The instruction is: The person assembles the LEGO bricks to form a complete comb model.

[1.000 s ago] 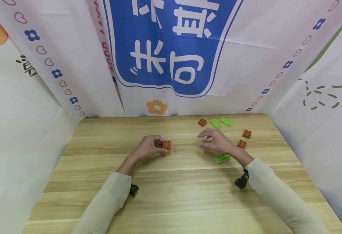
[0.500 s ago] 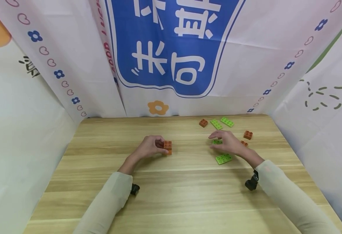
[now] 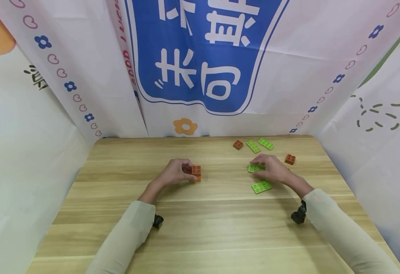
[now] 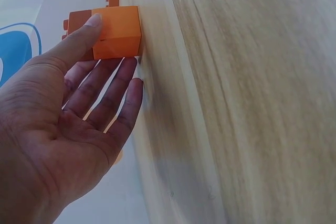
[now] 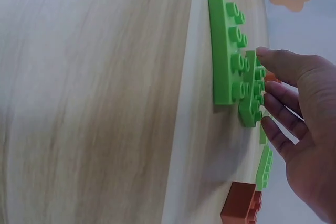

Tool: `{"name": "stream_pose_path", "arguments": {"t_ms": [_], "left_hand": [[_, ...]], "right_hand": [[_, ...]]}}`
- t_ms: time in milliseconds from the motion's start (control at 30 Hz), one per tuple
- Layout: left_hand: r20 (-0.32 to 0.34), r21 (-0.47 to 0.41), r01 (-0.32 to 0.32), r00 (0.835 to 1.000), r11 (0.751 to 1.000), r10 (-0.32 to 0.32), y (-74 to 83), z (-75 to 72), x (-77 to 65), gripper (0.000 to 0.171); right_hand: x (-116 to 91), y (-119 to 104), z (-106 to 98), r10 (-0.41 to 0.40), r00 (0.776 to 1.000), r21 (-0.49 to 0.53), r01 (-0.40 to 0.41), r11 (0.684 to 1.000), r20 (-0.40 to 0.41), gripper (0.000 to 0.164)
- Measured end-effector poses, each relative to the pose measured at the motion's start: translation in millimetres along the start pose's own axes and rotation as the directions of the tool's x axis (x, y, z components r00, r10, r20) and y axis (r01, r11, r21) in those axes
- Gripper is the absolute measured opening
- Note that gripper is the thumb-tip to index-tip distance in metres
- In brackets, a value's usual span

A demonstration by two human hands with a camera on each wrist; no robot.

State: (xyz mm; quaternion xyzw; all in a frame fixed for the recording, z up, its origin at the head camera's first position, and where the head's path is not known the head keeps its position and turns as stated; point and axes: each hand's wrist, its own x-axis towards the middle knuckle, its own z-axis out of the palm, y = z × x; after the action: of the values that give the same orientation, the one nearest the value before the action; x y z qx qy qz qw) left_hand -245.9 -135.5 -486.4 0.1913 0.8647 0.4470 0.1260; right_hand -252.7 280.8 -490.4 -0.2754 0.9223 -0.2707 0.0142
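My left hand (image 3: 173, 173) pinches a two-block stack from its left side. On top is a reddish-brown building brick (image 3: 196, 168) with studs up; below it sits an orange brick (image 4: 118, 27). In the left wrist view the thumb lies across the stack's near face. To the right, my right hand (image 3: 272, 170) reaches over a lime-green studded plate (image 3: 254, 168), thumb and fingers spread to either side of it. That plate lies on the table, partly covered by the hand. A second green plate (image 3: 261, 187) lies just nearer, seen large in the right wrist view (image 5: 219, 56).
Beyond the right hand lie a brown brick (image 3: 238, 144) and two green plates, one left (image 3: 253, 147) and one right (image 3: 265, 144). Another brown brick (image 3: 290, 159) sits farther right, and one more is mostly hidden behind the right wrist. Printed cloth walls border the wooden table (image 3: 200, 228).
My right hand has moved rightward and come over the green plate, which now shows between its fingers. The left hand keeps its hold on the stack in place.
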Motion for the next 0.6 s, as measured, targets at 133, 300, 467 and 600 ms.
{"name": "stream_pose_path", "arguments": {"t_ms": [133, 300, 467, 600], "left_hand": [[0.001, 0.009, 0.002, 1.0, 1.0, -0.002, 0.3, -0.7, -0.6, 0.027], [0.008, 0.023, 0.006, 1.0, 1.0, -0.006, 1.6, -0.9, -0.8, 0.028], [0.006, 0.026, 0.013, 1.0, 1.0, -0.013, 3.1, -0.7, -2.2, 0.027], [0.004, 0.035, 0.002, 1.0, 0.999, -0.002, 3.2, -1.5, -2.8, 0.027]], "right_hand": [[-0.9, 3.8, 0.1, 0.015, 1.0, -0.014, -0.015, 1.0, 0.016, 0.041], [-2.1, 7.0, -0.8, 0.022, 0.999, -0.021, -0.022, 1.0, 0.026, 0.041], [-2.5, 9.7, -1.3, 0.011, 1.0, -0.035, -0.01, 0.999, 0.03, 0.041], [-1.9, 10.5, -1.2, 0.016, 0.999, -0.05, -0.014, 0.999, 0.036, 0.039]]}}
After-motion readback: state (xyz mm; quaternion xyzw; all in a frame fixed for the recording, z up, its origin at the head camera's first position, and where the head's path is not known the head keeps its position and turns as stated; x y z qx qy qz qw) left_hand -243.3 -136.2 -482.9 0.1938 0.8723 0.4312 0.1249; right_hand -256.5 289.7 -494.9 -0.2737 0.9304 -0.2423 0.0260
